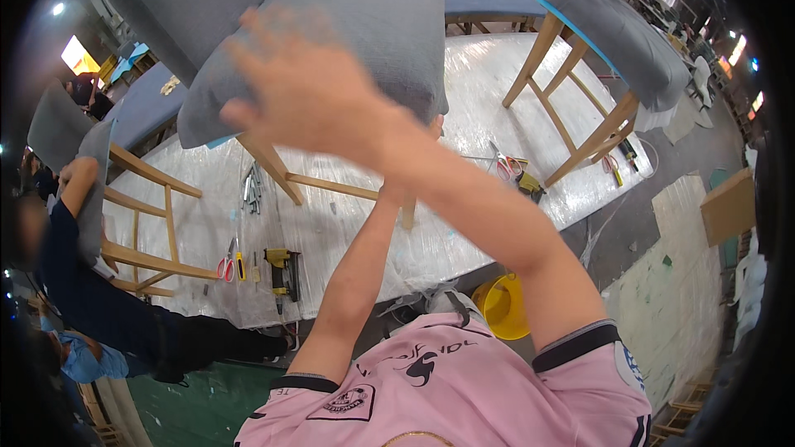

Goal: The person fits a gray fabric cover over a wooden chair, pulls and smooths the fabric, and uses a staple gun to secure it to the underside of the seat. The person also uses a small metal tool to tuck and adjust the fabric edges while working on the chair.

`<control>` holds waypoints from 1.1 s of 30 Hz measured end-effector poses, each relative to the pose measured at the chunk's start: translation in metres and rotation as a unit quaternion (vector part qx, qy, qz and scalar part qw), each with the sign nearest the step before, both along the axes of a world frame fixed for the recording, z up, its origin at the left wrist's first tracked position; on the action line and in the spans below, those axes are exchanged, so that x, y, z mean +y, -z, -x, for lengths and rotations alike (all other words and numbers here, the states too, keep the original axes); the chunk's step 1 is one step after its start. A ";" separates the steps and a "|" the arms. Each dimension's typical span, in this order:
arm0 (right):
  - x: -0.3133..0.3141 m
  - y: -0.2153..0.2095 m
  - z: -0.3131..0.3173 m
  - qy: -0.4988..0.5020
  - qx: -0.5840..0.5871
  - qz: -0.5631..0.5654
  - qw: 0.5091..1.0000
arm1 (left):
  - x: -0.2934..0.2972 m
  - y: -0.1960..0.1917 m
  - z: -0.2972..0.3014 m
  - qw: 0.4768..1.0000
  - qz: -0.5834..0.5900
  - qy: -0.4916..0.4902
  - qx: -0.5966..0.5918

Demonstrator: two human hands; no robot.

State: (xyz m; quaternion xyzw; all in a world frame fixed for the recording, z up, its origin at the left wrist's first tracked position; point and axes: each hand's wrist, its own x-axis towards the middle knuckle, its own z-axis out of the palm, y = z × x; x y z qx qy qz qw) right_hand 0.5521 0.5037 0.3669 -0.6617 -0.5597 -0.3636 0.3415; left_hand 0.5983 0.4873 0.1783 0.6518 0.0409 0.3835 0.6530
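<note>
A grey upholstered chair (364, 16) with wooden legs stands on the plastic-covered table (331, 232) in front of me. My right hand (302, 87) reaches across to the left over its seat, motion-blurred, with the fingers apart and nothing seen in them. Whether its palm touches the fabric I cannot tell. My left arm runs up to the chair's near right corner. Behind my right forearm, my left hand (436, 126) is mostly hidden; only a bit of it shows by the seat's lower edge and front leg, so its grip is unclear.
Another grey chair (621, 41) stands at the right. Scissors (505, 164) and a nail gun (530, 186) lie nearby. At left lie scissors (227, 265), a yellow cutter (240, 266) and another nail gun (283, 275). A co-worker's hand (79, 170) holds a third chair. A yellow bucket (503, 306) stands below.
</note>
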 end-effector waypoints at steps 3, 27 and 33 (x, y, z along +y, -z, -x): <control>-0.079 -0.012 -0.056 -0.014 0.063 -0.046 0.997 | 0.005 -0.003 0.002 0.998 -0.020 0.056 -0.006; -0.168 0.194 -0.083 -0.302 0.760 -0.066 0.572 | -0.051 -0.044 0.033 0.971 0.083 -0.135 0.178; -0.176 0.186 -0.106 -0.441 0.816 -0.017 0.373 | -0.060 -0.045 0.028 0.966 0.071 -0.199 0.151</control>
